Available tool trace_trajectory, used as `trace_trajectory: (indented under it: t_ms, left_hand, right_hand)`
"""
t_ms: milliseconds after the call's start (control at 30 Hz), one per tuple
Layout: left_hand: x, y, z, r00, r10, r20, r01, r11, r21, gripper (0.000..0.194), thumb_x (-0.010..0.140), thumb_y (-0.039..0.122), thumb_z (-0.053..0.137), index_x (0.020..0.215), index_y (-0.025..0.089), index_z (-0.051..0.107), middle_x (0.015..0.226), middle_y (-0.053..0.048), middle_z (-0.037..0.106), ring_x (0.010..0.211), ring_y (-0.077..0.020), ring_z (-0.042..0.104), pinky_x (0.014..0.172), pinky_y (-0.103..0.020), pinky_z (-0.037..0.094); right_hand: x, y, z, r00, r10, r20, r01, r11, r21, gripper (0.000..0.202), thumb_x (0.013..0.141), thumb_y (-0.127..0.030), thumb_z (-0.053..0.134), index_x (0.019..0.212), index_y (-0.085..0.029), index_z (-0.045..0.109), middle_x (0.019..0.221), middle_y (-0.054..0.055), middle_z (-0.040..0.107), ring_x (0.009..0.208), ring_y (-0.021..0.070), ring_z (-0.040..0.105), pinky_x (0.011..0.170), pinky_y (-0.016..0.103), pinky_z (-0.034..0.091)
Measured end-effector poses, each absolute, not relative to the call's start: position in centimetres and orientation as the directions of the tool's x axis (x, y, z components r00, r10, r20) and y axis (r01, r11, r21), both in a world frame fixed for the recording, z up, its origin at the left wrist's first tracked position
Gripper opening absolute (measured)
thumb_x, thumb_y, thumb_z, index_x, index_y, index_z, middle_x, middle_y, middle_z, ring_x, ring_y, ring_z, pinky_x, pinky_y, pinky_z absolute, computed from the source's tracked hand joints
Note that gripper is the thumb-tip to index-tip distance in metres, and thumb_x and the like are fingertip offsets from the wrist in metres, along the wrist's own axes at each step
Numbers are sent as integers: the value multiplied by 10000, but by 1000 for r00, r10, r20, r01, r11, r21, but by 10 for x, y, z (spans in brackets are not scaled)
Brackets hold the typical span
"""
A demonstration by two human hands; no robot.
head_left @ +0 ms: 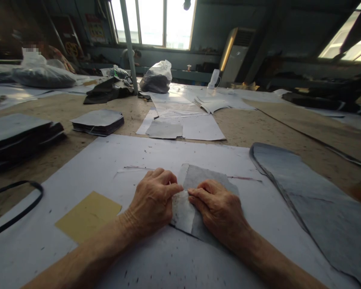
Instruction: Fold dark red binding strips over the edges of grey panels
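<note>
A small grey fabric piece [198, 180] is pressed flat on the white paper sheet [114, 156] that covers the near part of the wooden table [258, 124], directly in front of the person. A paler strip [183, 210] is laid over its left part. The left hand [152, 200] is curled, its fingertips pinched down on the strip's upper edge; the right hand [218, 206] is likewise bent, its fingers pressed onto the strip from the other side, so that the fingertips of both hands nearly meet. Nothing is lifted: the piece is only held down against the paper.

The piece is judged to be thin, light and limp (it lies quite flat, with no spring at its corners), so it would probably fold or shift easily if taken by one corner; a hold along an edge, with both hands, seems the safer one. The strip looks papery and may crease.

A tan card [88, 214] lies left of the hands, a large curved grey panel [315, 208] to the right, a black band [18, 200] at the far left, and stacked dark pieces [98, 122] farther back.
</note>
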State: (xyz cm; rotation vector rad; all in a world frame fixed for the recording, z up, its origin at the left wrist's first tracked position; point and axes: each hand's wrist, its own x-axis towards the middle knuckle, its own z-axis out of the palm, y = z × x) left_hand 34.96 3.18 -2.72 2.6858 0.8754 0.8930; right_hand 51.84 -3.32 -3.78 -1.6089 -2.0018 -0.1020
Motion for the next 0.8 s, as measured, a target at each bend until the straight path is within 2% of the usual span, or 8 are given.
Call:
trace_trajectory:
  t_ms: [167, 200, 267, 333, 400, 500, 633, 800]
  left_hand:
    - [346, 29, -24, 760, 422, 495, 423, -899, 116, 366, 662, 43, 418, 861, 232, 661, 850, -23, 599, 769, -183, 467, 691, -349, 381]
    - [345, 29, -24, 751, 428, 503, 423, -896, 131, 368, 667, 45, 415, 870, 230, 659, 851, -24, 598, 767, -181, 469, 691, -346, 385]
    - [343, 29, -25, 668, 533, 519, 473, -843, 257, 342, 691, 66, 417, 873, 225, 659, 845, -26, 595, 779, -173, 480, 708, -333, 400]
    - [341, 30, -26, 524, 700, 486, 559, -712, 425, 275, 718, 108, 438, 839, 216, 660, 830, -24, 591, 782, -160, 502, 704, -305, 421]
    - [338, 28, -26, 394, 821, 413, 632, -568, 526, 206, 721, 149, 471, 790, 210, 656, 805, -15, 590, 727, -144, 523, 641, -276, 433]
    - [335, 24, -26, 318, 882, 347, 684, -467, 561, 150, 692, 186, 512, 757, 212, 645, 795, -5, 588, 656, -134, 524, 557, -260, 420]
    - [335, 17, -24, 319, 900, 296, 699, -434, 568, 163, 667, 236, 533, 796, 215, 631, 835, -12, 578, 750, -166, 533, 642, -304, 448]
    - [337, 14, -26, 425, 853, 304, 664, -522, 536, 277, 622, 253, 559, 889, 203, 613, 919, -40, 559, 875, -202, 513, 792, -370, 438]
  right_hand:
    - [516, -30, -34, -145, 893, 427, 924, 276, -264, 132, 805, -145, 536, 734, -187, 640, 719, 5, 545, 707, 132, 499, 627, 236, 369]
    - [515, -30, -34, -137, 895, 425, 924, 270, -271, 121, 802, -145, 541, 742, -186, 637, 725, 4, 546, 707, 131, 502, 625, 235, 369]
    - [515, -30, -35, -111, 892, 439, 921, 258, -291, 98, 799, -145, 541, 770, -178, 629, 750, 9, 550, 720, 133, 509, 633, 234, 373]
    - [514, -31, -37, -88, 883, 460, 920, 249, -303, 93, 796, -146, 532, 794, -172, 621, 772, 17, 552, 738, 140, 512, 641, 236, 377]
    - [513, -33, -38, -81, 877, 474, 932, 236, -276, 99, 791, -156, 525, 807, -180, 620, 773, 21, 550, 741, 150, 514, 624, 241, 372]
    - [508, -36, -39, -76, 872, 484, 970, 177, -167, 104, 792, -184, 508, 764, -187, 609, 739, 27, 542, 704, 167, 521, 567, 253, 350]
    - [498, -43, -39, -29, 853, 522, 995, 73, -64, 140, 797, -201, 462, 679, -171, 532, 653, 36, 533, 553, 168, 521, 485, 268, 326]
    - [488, -54, -38, 48, 875, 482, 986, 34, -161, 119, 788, -216, 460, 676, -178, 460, 532, 13, 528, 408, 149, 510, 417, 261, 315]
